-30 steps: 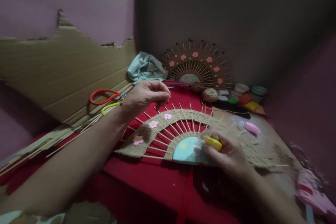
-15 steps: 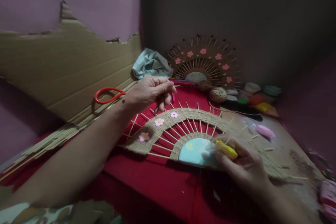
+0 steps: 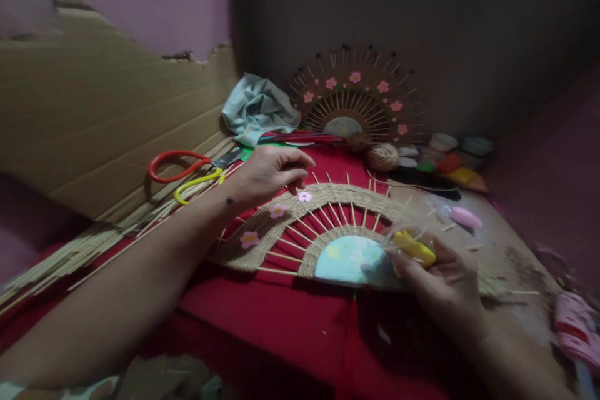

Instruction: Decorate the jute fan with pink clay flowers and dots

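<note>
A woven half-round fan with thin stick ribs lies on red cloth. Its band carries pink flowers; two have yellow centres, while the pink flower nearest my left hand shows none. My left hand hovers just above that flower, thumb and fingertips drawn close together; anything between them is too small to make out. A pale blue half-disc with yellow and white patches forms the fan's base. In front of its right side, my right hand grips a lump of yellow clay in clear plastic wrap.
Scissors with red and yellow handles lie left on a bundle of sticks. Behind stand a finished-looking flowered fan, a crumpled cloth and a twine ball. Pink clay lies at right.
My left hand has lowered toward the flower without a yellow centre. The view has shifted, showing more of the scissors. My right hand still holds the yellow clay.
</note>
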### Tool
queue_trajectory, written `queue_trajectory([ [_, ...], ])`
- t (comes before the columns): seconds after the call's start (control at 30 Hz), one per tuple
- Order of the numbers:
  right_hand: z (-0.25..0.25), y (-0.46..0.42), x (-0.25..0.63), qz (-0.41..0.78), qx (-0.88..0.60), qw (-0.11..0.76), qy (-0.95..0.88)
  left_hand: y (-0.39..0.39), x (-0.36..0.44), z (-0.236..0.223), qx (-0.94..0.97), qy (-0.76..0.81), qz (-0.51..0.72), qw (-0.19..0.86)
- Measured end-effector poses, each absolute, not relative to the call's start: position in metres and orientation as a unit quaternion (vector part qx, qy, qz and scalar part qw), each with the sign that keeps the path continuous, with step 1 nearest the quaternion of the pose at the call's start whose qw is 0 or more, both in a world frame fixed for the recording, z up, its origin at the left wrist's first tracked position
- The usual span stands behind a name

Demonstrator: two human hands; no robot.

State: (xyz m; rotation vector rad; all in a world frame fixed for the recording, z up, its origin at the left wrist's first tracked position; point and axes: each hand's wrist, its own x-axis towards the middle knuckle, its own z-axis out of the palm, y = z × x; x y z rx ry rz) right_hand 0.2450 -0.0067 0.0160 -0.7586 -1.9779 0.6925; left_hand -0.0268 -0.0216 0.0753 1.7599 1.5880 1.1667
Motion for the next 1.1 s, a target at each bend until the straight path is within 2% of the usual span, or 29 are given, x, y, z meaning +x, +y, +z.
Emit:
queue_trajectory([
  [0.13, 0.018, -0.007, 0.245, 0.274, -0.307, 0.443, -0.796, -0.018, -0.024, 0.069, 0.680, 0.598, 0.364, 0.217],
  [0.3, 0.018, -0.008, 0.245, 0.254, -0.291, 0.447, -0.807, -0.013, -0.027, 0.064, 0.684, 0.633, 0.343, 0.119],
  [0.47, 0.019, -0.007, 0.244, 0.240, -0.279, 0.449, -0.815, -0.009, -0.029, 0.058, 0.673, 0.653, 0.319, 0.134],
  [0.7, 0.021, -0.007, 0.242, 0.250, -0.251, 0.458, -0.816, 0.002, -0.030, 0.043, 0.709, 0.657, 0.252, 0.049],
  [1.1, 0.027, -0.007, 0.240, 0.231, -0.257, 0.449, -0.824, 0.010, -0.032, 0.025, 0.739, 0.636, 0.217, 0.042],
])
